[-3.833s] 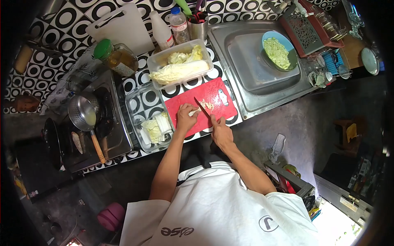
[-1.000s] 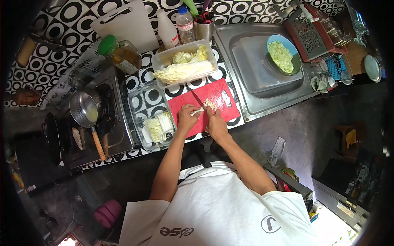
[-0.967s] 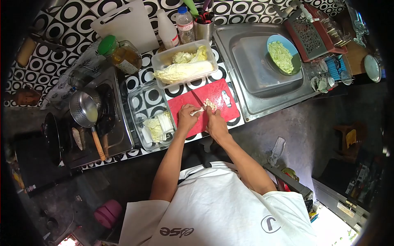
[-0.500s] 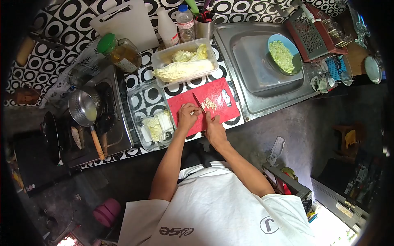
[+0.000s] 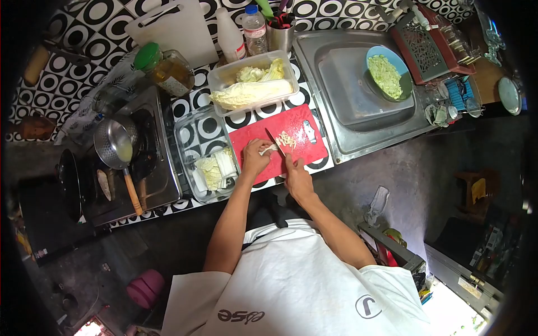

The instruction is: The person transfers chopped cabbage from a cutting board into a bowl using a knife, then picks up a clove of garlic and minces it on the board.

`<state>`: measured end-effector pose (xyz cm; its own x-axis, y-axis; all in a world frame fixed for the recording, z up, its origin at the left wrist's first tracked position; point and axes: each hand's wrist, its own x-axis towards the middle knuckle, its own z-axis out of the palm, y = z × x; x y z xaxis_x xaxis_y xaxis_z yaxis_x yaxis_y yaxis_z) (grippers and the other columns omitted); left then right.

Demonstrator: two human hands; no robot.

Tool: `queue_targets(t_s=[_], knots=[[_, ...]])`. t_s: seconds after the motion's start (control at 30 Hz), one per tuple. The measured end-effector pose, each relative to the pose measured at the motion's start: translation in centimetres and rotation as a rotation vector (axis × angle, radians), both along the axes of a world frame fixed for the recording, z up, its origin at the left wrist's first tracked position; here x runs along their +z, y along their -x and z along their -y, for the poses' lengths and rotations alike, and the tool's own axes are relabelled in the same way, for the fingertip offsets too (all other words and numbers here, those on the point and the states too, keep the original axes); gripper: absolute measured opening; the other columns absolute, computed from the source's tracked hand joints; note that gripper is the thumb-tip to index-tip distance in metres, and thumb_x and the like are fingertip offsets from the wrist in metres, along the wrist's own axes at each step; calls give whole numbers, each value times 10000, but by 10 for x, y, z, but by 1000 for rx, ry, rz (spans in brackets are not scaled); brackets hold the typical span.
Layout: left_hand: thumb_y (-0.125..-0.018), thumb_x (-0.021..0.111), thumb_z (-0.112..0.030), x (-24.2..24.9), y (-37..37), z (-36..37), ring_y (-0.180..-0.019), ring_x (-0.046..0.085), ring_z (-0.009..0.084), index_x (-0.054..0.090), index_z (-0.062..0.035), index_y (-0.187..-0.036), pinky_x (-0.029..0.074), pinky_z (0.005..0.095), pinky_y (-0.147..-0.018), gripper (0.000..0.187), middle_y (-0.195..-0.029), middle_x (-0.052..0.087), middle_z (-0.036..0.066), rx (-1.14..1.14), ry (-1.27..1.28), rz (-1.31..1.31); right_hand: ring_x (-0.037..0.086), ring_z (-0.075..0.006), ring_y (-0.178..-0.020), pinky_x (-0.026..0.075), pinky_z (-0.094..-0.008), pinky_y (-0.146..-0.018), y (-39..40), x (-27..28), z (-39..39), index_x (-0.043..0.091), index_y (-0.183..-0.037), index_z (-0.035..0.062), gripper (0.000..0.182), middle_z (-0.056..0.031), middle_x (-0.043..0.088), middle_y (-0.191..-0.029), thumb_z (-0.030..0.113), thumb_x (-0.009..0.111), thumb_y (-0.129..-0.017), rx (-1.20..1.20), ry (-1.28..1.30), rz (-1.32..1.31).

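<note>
My right hand (image 5: 298,178) has its fingers curled round the handle of the knife (image 5: 274,139), tip toward eleven o'clock on the red board (image 5: 312,152). My left fingers (image 5: 261,146) pinch a pale strip (image 5: 269,149) at the blade's eight o'clock; chopped bits (image 5: 287,139) lie at its three. From the board, a tub of cabbage (image 5: 221,78) sits at eleven on the tabletop (image 5: 264,115).

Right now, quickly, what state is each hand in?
Left hand: closed, holding a pale, slender piece of food.
Right hand: closed, holding a narrow, dark-bladed knife.
</note>
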<state>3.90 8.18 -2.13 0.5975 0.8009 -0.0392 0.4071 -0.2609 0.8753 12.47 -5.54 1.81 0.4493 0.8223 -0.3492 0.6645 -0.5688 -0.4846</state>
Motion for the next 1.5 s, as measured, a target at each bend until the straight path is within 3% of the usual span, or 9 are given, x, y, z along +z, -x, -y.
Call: queue_targets(t_s=[0.1,0.2,0.37,0.53,0.7,0.87,1.2,1.37,1.5], knots=[[-668,708,-14,-3,0,-1,-765,609,220,698,-39,-835,486,317,-705,170,-811,629,93,17,26,5,608,-437,-762,512,-483,-664,-1,5,5,307,-1334,75,652,-274,457,-1039,28,605,-756,6,30,-13],[-658,689,-6,-8,0,0,-782,600,258,697,-52,-800,489,349,-709,150,-807,623,94,6,8,36,607,-440,-771,512,-489,-667,-5,13,-9,330,-1320,53,623,-286,462,-1040,18,596,-758,4,19,-10],[-652,717,-48,-18,1,2,-828,588,274,706,-48,-787,478,371,-739,135,-803,621,96,15,-172,20,611,-449,-806,519,-484,-682,-5,37,-36,358,-1296,7,552,-312,468,-1039,20,562,-783,28,37,35],[-669,713,-67,-14,-1,3,-794,601,261,706,-32,-770,480,346,-719,108,-809,639,97,23,-189,-14,616,-451,-824,524,-480,-695,5,40,-35,350,-1303,-1,525,-317,464,-1051,19,526,-809,7,118,44],[-667,715,-69,-14,0,1,-787,600,256,698,-28,-758,481,347,-718,101,-794,648,86,13,-175,-11,629,-423,-697,535,-461,-613,13,18,-13,325,-1334,20,549,-273,458,-1018,23,507,-816,37,41,99],[-658,716,-70,-13,-1,0,-807,589,290,688,-30,-757,463,380,-747,110,-812,650,105,-17,-141,-5,626,-405,-660,532,-455,-581,8,-13,-13,324,-1344,51,583,-254,458,-987,23,526,-797,54,-15,146],[-630,762,-99,-19,1,5,-807,581,283,691,-35,-787,468,377,-743,183,-804,618,98,95,-32,6,613,-429,-735,515,-482,-655,2,0,2,340,-1332,66,639,-263,460,-997,26,600,-749,22,-17,13],[-640,722,-76,-19,1,7,-840,561,277,696,-25,-763,464,374,-757,136,-846,600,94,47,-223,-17,611,-430,-772,513,-481,-674,0,6,-1,336,-1340,63,670,-282,457,-1036,8,616,-734,10,8,-18],[-647,698,-76,-18,3,3,-841,549,277,697,-29,-766,459,373,-763,128,-846,592,92,14,-182,-15,607,-449,-794,514,-481,-686,-2,12,-22,335,-1341,48,651,-291,455,-1057,-5,594,-747,21,-7,18]])
